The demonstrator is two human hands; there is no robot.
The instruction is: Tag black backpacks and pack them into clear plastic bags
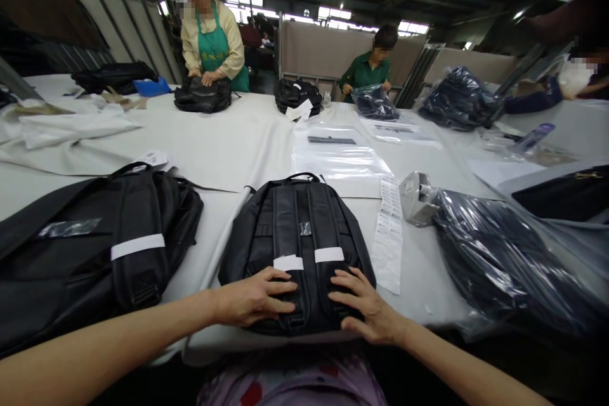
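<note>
A black backpack (264,228) lies straight in front of me, its two shoulder straps facing up and its top handle pointing away. White paper bands (329,255) are wrapped round both straps. My left hand (254,298) rests on the lower part of the left strap with fingers stretched out. On the lower right side of the backpack lies my right hand (366,304), fingers spread. Neither hand grips anything.
Another black backpack (178,216) lies to the left. At right are a label strip (387,235), a tape dispenser (417,198) and a plastic-wrapped black bag (504,254). Clear plastic bags (333,158) lie beyond. Two co-workers (214,44) handle bags across the table.
</note>
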